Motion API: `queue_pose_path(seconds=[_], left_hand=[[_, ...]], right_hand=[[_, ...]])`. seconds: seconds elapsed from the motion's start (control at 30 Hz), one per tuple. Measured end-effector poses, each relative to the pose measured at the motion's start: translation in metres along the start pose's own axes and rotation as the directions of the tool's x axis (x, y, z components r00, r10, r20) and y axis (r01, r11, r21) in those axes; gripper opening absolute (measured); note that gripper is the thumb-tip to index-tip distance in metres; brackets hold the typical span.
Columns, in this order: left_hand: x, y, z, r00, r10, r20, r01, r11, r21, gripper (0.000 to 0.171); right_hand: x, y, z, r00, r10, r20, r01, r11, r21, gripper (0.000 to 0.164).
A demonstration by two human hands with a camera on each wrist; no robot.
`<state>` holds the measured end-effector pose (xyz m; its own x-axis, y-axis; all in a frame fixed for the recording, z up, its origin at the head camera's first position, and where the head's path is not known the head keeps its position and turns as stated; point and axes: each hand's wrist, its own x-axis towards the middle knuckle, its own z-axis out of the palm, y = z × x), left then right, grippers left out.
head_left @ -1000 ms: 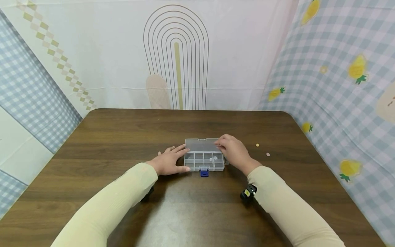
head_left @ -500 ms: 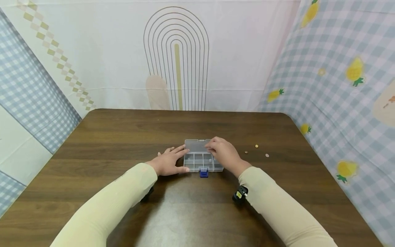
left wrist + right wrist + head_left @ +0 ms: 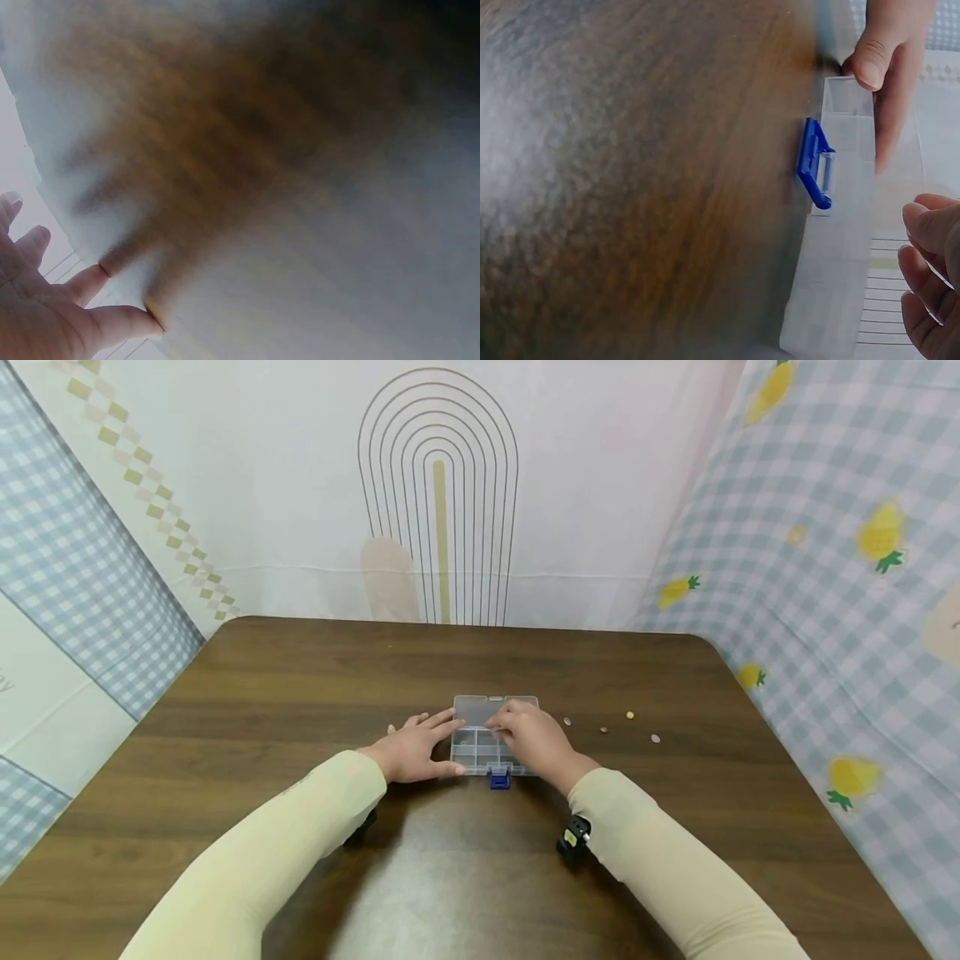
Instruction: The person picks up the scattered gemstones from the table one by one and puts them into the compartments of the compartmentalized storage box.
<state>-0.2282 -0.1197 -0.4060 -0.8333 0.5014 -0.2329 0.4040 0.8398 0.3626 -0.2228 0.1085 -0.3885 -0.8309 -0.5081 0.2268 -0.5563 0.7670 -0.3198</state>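
Note:
A clear plastic compartment box (image 3: 464, 760) stands on the table, its transparent lid (image 3: 472, 710) tipped back. At the front hangs a blue latch (image 3: 499, 780), unfastened. My left hand (image 3: 416, 757) rests with spread fingers against the box's left side, thumb at the front corner. Over the compartments is my right hand (image 3: 534, 740), fingers bent and thumb close to the index finger. In the right wrist view, the right fingertips (image 3: 922, 217) are beside the box wall (image 3: 836, 255); whether something small is between them is hidden. The right hand covers the box's right compartments.
Several tiny pieces lie on the table right of the box, among them a yellow one (image 3: 630, 715), a brown one (image 3: 603, 729) and a pale one (image 3: 656, 738). Patterned cloth (image 3: 600, 485) hangs behind the brown table (image 3: 300, 660).
My right hand has moved left across the box, from its right edge to over the middle compartments. Two small pieces it covered on the table now show. The left hand stays put.

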Motion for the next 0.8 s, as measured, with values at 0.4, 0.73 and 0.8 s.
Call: queue_pose_path(seconds=[0.4,0.73,0.8], left_hand=[[0.002,-0.001,0.001,1.000,0.012,-0.008,-0.012,1.000,-0.002,0.083],[0.000,0.000,-0.001,1.000,0.009,0.001,-0.009,1.000,-0.007,0.082],[0.000,0.001,-0.002,1.000,0.008,0.004,-0.008,1.000,-0.011,0.082]], right_hand=[[0.003,-0.002,0.007,0.999,-0.018,0.046,0.020,0.999,-0.039,0.017],[0.006,-0.002,0.012,0.998,-0.041,0.050,0.046,0.995,-0.085,0.016],[0.006,-0.002,0.012,0.998,-0.043,0.049,0.047,0.995,-0.093,0.016]])
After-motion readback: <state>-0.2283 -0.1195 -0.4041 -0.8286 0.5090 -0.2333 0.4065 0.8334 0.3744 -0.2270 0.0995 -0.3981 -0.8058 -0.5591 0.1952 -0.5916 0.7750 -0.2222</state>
